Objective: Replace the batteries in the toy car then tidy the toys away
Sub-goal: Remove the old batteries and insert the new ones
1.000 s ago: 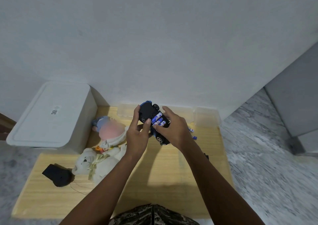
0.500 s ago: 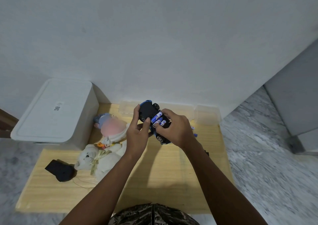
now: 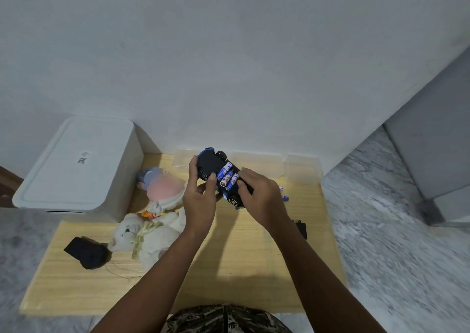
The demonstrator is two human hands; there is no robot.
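A blue and black toy car (image 3: 211,163) is held upside down above the wooden table (image 3: 244,251). Its battery bay is uncovered, with three blue and silver batteries (image 3: 228,176) side by side in it. My left hand (image 3: 199,200) grips the car's left side, thumb by the batteries. My right hand (image 3: 262,195) grips the car's right side, fingers curled over its edge next to the batteries. Loose batteries (image 3: 284,193) lie on the table right of my right hand. A small black piece (image 3: 302,228), perhaps the bay cover, lies by my right wrist.
A white lidded storage box (image 3: 76,167) stands at the table's left. Soft toys lie beside it: a white teddy bear (image 3: 145,236) and a pink and blue doll (image 3: 162,187). A black object (image 3: 86,252) sits front left. Clear plastic containers (image 3: 300,168) line the wall.
The car stays held in both hands with little movement. My right fingers have shifted slightly lower along the battery bay's edge, so all three batteries show.
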